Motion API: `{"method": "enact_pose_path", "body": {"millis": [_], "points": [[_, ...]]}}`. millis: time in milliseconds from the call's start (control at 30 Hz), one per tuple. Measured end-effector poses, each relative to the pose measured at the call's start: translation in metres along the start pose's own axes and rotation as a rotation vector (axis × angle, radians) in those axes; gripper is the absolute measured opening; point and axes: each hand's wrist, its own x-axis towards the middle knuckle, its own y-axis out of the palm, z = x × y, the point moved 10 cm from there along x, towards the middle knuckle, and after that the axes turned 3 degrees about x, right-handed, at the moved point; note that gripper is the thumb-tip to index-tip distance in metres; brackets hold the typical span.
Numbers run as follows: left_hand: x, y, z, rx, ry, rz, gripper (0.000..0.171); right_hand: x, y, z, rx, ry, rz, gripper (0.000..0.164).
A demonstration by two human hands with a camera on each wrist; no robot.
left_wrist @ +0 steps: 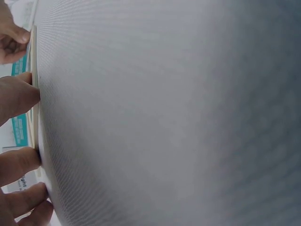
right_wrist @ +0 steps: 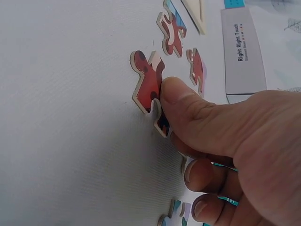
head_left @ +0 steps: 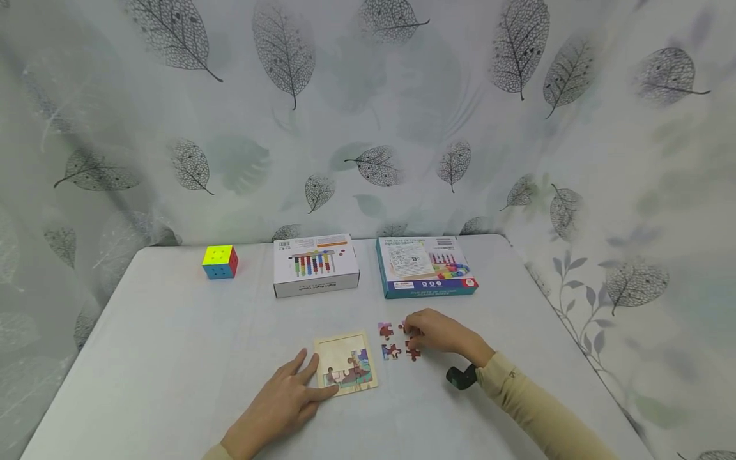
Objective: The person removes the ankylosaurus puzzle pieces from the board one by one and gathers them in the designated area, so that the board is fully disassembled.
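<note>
My left hand [head_left: 284,396] lies spread at the near left corner of a shallow wooden puzzle tray [head_left: 374,374]. Its thumb rests on the near edge and a finger touches the left side. Joined puzzle pieces [head_left: 351,374] fill the tray's lower and right part. To the right, my right hand [head_left: 434,332] is over loose pieces on the table, thumb and bent fingers apart. In the right wrist view the thumb overlaps a red jigsaw piece [right_wrist: 146,82]; beyond it lie a red-and-blue piece [right_wrist: 174,35] and another red piece [right_wrist: 196,70]. The fingertips partly hide further pieces.
Behind the tray stand a white box [head_left: 316,284] and a teal-edged box [head_left: 428,292], both with bead pictures. A colourful puzzle cube [head_left: 218,263] sits at the back left. A small black object [head_left: 461,378] shows beneath my right wrist. A leaf-patterned curtain [head_left: 402,128] borders the table.
</note>
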Motion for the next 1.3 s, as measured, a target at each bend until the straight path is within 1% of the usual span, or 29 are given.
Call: {"method": "enact_pose_path", "body": {"millis": [200, 267, 500, 667, 800, 933, 1133, 1300], "points": [[0.000, -0.001, 0.000, 0.003, 0.000, -0.011, 0.037, 0.001, -0.005, 0.002, 0.010, 0.006, 0.003, 0.018], [0.001, -0.002, 0.000, 0.007, 0.001, -0.017, 0.036, 0.002, -0.007, 0.006, 0.010, -0.004, -0.001, 0.017], [0.001, -0.003, -0.002, 0.001, 0.001, -0.006, 0.037, 0.007, -0.014, 0.027, 0.015, -0.073, -0.002, 0.014], [0.001, -0.002, -0.001, -0.002, -0.008, 0.012, 0.037, 0.015, -0.013, 0.039, -0.019, -0.084, 0.006, 0.018], [0.001, 0.000, 0.001, 0.000, -0.019, 0.030, 0.036, 0.021, -0.010, 0.049, -0.018, -0.096, 0.024, 0.019], [0.000, 0.001, 0.001, -0.002, -0.018, 0.033, 0.036, 0.027, -0.005, 0.059, -0.028, -0.113, 0.038, 0.018], [-0.001, -0.003, 0.000, -0.002, 0.000, -0.004, 0.037, 0.033, 0.008, 0.074, -0.086, -0.138, 0.052, 0.025], [-0.002, -0.006, -0.001, 0.005, 0.011, -0.031, 0.037, 0.033, 0.019, 0.088, -0.125, -0.200, 0.058, 0.028]]}}
